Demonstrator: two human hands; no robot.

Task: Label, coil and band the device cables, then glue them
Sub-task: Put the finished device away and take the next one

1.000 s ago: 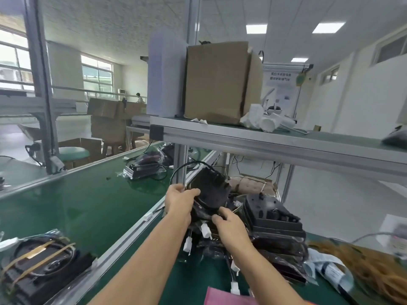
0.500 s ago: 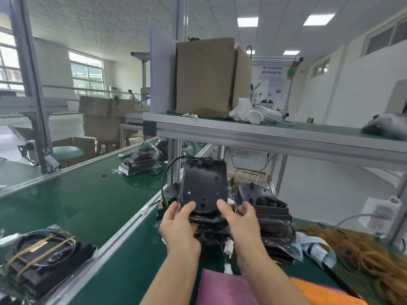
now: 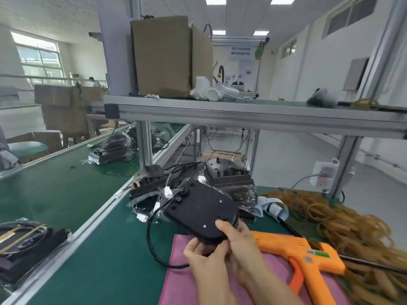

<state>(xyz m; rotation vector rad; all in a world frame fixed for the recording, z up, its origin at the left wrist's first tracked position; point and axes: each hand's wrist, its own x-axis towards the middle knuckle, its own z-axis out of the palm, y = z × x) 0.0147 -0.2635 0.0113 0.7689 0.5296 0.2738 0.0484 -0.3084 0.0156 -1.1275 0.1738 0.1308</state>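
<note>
Over the pink mat point(image 3: 275, 274), both hands' point(image 3: 204, 258) grips clamp the black device point(image 3: 198, 212), right point(image 3: 240, 241) one included; glue gun point(image 3: 308, 256) at three o'clock, rubber bands point(image 3: 343, 223) beyond.

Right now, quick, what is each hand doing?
Left hand: grips the near edge of the black device from below.
Right hand: holds the same device, thumb on top.

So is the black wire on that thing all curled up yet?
Not yet. The black cable hangs in one loose loop off the device, no band on it.
</note>
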